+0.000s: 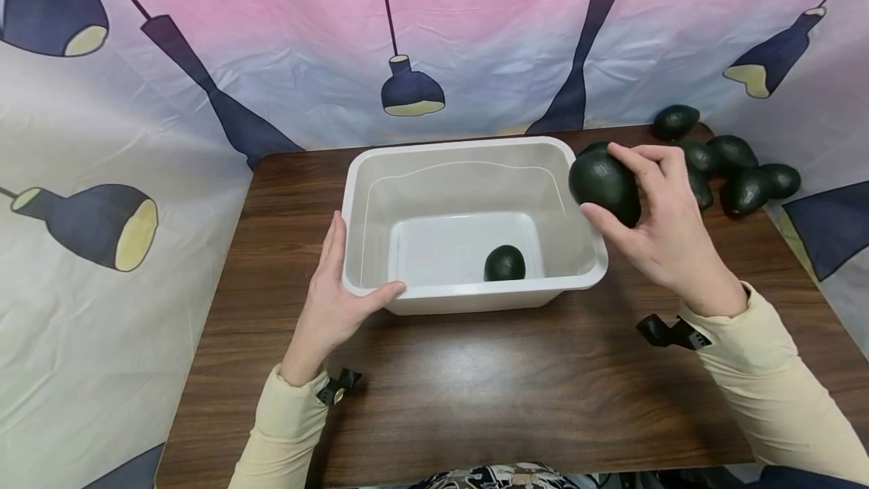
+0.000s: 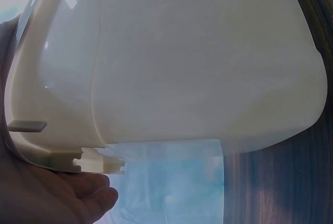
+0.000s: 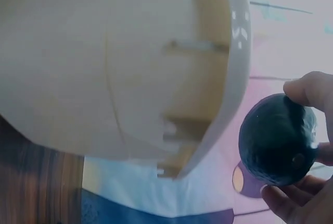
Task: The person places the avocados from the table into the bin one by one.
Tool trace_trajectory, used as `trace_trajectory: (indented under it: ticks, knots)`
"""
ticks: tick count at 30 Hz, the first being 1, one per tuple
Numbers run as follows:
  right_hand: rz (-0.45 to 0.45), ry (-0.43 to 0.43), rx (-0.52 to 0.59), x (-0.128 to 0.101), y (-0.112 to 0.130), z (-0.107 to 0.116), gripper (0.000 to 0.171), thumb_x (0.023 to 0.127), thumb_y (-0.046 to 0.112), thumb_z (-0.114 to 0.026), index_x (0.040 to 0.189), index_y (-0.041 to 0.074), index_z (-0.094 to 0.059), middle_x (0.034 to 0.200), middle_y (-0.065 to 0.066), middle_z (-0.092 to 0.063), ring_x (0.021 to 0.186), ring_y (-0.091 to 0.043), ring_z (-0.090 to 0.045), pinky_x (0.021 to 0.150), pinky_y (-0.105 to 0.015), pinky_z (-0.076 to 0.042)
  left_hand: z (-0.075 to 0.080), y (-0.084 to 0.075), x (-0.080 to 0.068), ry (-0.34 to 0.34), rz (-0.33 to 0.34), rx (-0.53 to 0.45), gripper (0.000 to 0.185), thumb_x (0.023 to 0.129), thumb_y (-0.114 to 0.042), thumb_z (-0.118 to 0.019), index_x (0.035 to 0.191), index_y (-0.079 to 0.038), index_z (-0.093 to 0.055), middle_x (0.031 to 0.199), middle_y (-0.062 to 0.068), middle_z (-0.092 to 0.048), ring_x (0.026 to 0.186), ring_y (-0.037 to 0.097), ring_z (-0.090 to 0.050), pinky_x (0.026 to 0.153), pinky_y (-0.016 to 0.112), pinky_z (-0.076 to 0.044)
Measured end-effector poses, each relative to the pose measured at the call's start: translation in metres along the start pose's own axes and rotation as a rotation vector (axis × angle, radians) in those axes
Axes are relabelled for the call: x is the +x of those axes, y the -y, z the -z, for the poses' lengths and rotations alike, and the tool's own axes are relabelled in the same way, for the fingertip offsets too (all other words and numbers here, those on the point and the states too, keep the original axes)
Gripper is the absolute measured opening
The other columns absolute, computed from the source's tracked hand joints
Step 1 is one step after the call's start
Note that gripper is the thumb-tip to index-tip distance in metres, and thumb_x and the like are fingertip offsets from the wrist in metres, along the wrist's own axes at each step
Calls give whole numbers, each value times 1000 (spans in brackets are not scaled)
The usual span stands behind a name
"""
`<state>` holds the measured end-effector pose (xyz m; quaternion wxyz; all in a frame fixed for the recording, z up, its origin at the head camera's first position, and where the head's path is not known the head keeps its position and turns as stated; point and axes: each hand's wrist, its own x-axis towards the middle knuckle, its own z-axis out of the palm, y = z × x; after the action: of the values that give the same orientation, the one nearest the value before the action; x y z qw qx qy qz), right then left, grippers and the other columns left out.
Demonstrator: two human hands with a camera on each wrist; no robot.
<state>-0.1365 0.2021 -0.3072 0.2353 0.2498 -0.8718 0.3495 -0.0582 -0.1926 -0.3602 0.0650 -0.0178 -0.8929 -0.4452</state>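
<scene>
A white plastic tub (image 1: 468, 296) stands on the wooden table, with one dark green avocado (image 1: 505, 263) on its floor near the front wall. My left hand (image 1: 334, 300) rests at the tub's front left corner, fingers straight along the left side and thumb lying along the front rim. In the left wrist view, fingertips (image 2: 106, 199) show below the tub's rim. My right hand (image 1: 661, 221) holds another avocado (image 1: 604, 186) between thumb and fingers, right beside the tub's right rim. The right wrist view shows this avocado (image 3: 278, 139) just outside the rim.
Several more avocados (image 1: 745, 191) lie in a loose group at the table's back right, with one (image 1: 675, 121) farther back. Part of the group is hidden behind my right hand. A lamp-patterned cloth (image 1: 326, 89) hangs behind the table (image 1: 475, 391) and at both sides.
</scene>
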Motion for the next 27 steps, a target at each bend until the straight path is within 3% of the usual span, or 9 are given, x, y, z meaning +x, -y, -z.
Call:
trace_trajectory:
  ticks: [7, 12, 21, 27]
  knots:
    - [68, 44, 18, -1, 10, -7, 77, 69, 13, -86, 138, 7, -53, 128, -20, -45, 116, -33, -43, 87, -48, -30, 0, 0, 0, -2, 1, 2, 119, 71, -44, -86, 155, -31, -2, 161, -12, -2, 146, 19, -10, 111, 58, -20]
    - [81, 91, 15, -4, 13, -10, 75, 70, 15, -86, 138, 7, -53, 127, -20, -44, 114, -32, -45, 81, -48, -25, 0, 0, -1, 0, 5, 3, 119, 71, -45, -85, 155, -33, -2, 161, -11, -2, 146, 20, -10, 110, 59, -20]
    - [116, 135, 17, -7, 14, -16, 69, 74, 21, -85, 135, 9, -55, 126, -19, -46, 114, -34, -45, 84, -52, -24, 0, 0, -1, -2, 8, 2, 119, 71, -44, -86, 155, -32, -2, 161, -11, -2, 146, 20, -11, 110, 59, -21]
    - [132, 118, 30, -6, 16, -13, 62, 74, 16, -84, 131, 6, -59, 123, -18, -49, 113, -35, -45, 89, -51, -21, 0, -1, -1, 3, 8, -3, 119, 71, -44, -85, 155, -32, -2, 160, -12, -2, 146, 19, -10, 110, 59, -20]
